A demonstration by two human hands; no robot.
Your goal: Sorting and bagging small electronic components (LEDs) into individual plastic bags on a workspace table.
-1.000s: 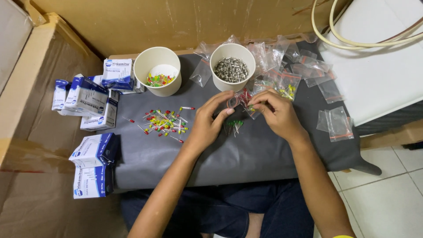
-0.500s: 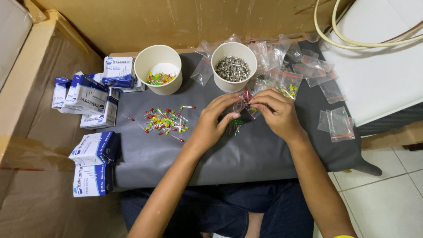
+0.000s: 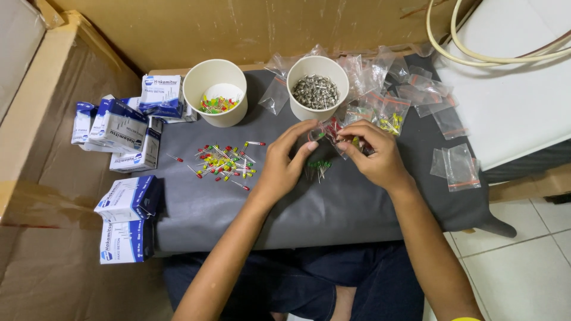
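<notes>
Both hands — left hand [image 3: 284, 165] and right hand [image 3: 373, 159] — pinched a small clear bag [image 3: 331, 132] above the grey desk [image 3: 309, 208], near the cup of metal parts [image 3: 316, 92]; its long axis was unclear.

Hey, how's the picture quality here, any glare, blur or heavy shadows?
Head view: even, soft light, sharp overall; slight glare on the clear plastic bags; faint shadows under the left hand and right hand; the small pieces pinched between them are too tiny to resolve.

Two cups [image 3: 215, 89] behind scattered LEDs [image 3: 226, 163]
</notes>
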